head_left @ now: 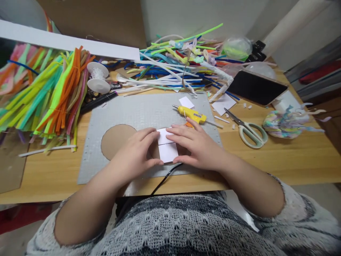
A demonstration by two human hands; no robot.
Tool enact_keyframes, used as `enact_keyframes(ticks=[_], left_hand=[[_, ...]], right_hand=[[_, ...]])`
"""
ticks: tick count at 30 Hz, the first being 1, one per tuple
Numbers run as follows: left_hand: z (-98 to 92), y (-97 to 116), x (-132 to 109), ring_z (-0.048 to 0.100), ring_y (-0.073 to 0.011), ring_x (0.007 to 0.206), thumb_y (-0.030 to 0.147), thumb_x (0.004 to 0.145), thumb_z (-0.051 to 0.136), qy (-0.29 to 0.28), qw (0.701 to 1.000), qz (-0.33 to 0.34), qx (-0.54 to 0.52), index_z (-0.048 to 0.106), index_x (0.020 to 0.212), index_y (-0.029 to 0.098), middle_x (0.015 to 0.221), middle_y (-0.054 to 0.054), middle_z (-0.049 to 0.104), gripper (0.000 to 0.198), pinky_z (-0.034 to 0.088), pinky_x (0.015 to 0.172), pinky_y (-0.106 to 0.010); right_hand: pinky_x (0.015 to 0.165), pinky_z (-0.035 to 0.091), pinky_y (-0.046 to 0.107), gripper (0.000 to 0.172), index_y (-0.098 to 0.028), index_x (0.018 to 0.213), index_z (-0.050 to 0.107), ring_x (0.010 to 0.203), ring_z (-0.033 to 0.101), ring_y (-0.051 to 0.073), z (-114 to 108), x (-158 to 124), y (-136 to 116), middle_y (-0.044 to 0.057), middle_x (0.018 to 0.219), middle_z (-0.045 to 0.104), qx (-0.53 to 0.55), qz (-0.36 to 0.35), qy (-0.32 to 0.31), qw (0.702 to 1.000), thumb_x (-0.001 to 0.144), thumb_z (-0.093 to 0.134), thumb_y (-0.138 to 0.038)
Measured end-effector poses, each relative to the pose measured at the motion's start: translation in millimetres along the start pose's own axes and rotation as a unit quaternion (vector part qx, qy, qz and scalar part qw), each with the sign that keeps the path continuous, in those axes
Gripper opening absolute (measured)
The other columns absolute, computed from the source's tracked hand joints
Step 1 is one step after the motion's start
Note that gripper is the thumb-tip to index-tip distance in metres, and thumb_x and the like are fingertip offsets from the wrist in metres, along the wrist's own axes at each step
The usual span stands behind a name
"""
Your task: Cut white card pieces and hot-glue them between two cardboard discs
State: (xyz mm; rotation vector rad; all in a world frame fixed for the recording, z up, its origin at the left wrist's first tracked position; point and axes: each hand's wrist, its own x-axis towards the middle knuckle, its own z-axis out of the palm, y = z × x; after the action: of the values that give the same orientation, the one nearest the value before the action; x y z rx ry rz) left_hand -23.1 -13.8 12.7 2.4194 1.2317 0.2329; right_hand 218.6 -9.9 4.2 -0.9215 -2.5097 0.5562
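Observation:
Two small white paper pieces [168,153], parted by a dark line across the middle, lie over a round cardboard disc [154,151] that is mostly hidden. My left hand [140,147] holds their left edge, fingers near the top and thumb at the lower corner. From the other side my right hand [198,144] rests its fingers on the upper piece, with its thumb at the lower right corner. A second cardboard disc [117,140] lies partly behind my left hand. Just beyond my right fingers is a yellow hot glue gun [193,114].
A grey mat [106,110] lies under the work. Scissors [250,133], a phone [257,87] and a pastel fuzzy bundle [283,122] are on the right. Pipe cleaners [58,92] heap up at left and back, near a white spool [98,78]. A black cord [165,179] crosses the front edge.

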Motion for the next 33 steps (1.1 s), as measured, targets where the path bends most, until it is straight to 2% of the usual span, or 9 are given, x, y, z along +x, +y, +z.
enact_keyframes(ticks=[2,6,10,16,27,29,33], left_hand=[[0.4,-1.4,-0.5,0.043,-0.0282,0.127,0.046,0.077,0.066,0.001,1.000,0.022,0.007,0.043,0.130,0.018,0.140,-0.015,0.044,0.064,0.038,0.104,-0.046],[0.9,-1.4,-0.2,0.044,-0.0273,0.127,0.044,0.078,0.066,-0.003,0.999,0.044,0.007,0.045,0.130,0.018,0.139,-0.014,0.046,0.062,0.039,0.103,-0.045],[2.3,-0.3,1.2,0.046,-0.0278,0.125,0.041,0.075,0.069,-0.006,0.999,0.051,0.004,0.046,0.129,0.019,0.139,-0.014,0.047,0.063,0.039,0.101,-0.045],[2.6,-1.0,2.2,0.047,-0.0284,0.125,0.040,0.075,0.070,-0.018,0.999,0.046,0.017,0.048,0.128,0.017,0.138,-0.014,0.048,0.062,0.040,0.101,-0.045],[4.0,-2.7,2.3,0.049,-0.0286,0.122,0.042,0.075,0.070,-0.006,0.999,0.047,0.021,0.050,0.127,0.019,0.136,-0.013,0.051,0.060,0.039,0.099,-0.046],[-0.4,-3.9,2.0,0.048,-0.0275,0.123,0.040,0.079,0.066,-0.001,0.999,0.048,0.017,0.049,0.128,0.019,0.136,-0.013,0.051,0.056,0.039,0.100,-0.045],[-8.7,-4.8,1.6,0.050,-0.0239,0.120,0.025,0.088,0.054,0.024,0.998,0.050,0.022,0.053,0.125,0.021,0.132,-0.009,0.055,0.037,0.038,0.100,-0.044]], right_hand=[[0.113,0.008,0.057,0.061,-0.025,0.137,0.043,0.134,0.039,0.026,5.6,0.2,0.9,0.010,0.143,0.045,-0.028,-0.007,-0.042,0.999,0.083,0.061,-0.047],[0.114,0.004,0.059,0.066,-0.025,0.142,0.036,0.134,0.038,0.026,7.2,-2.2,5.6,0.011,0.145,0.043,-0.029,-0.007,-0.062,0.998,0.085,0.058,-0.048],[0.113,0.004,0.061,0.068,-0.028,0.142,0.036,0.133,0.040,0.027,6.0,-3.4,7.3,0.009,0.144,0.044,-0.021,-0.003,-0.061,0.998,0.082,0.062,-0.046],[0.114,-0.001,0.059,0.060,-0.027,0.139,0.040,0.133,0.041,0.025,6.4,-3.0,7.3,0.009,0.142,0.046,-0.040,0.002,-0.075,0.996,0.085,0.060,-0.042],[0.113,-0.003,0.061,0.059,-0.029,0.139,0.040,0.131,0.043,0.026,7.2,-4.1,9.0,0.008,0.143,0.045,-0.039,0.003,-0.072,0.997,0.084,0.060,-0.041],[0.113,-0.003,0.061,0.057,-0.030,0.139,0.040,0.132,0.042,0.026,5.6,-4.7,9.7,0.007,0.143,0.045,-0.038,-0.002,-0.064,0.997,0.086,0.059,-0.039],[0.112,-0.003,0.062,0.048,-0.031,0.137,0.043,0.130,0.044,0.025,1.6,-5.8,9.8,0.006,0.141,0.048,-0.039,-0.007,-0.032,0.999,0.090,0.053,-0.034]])
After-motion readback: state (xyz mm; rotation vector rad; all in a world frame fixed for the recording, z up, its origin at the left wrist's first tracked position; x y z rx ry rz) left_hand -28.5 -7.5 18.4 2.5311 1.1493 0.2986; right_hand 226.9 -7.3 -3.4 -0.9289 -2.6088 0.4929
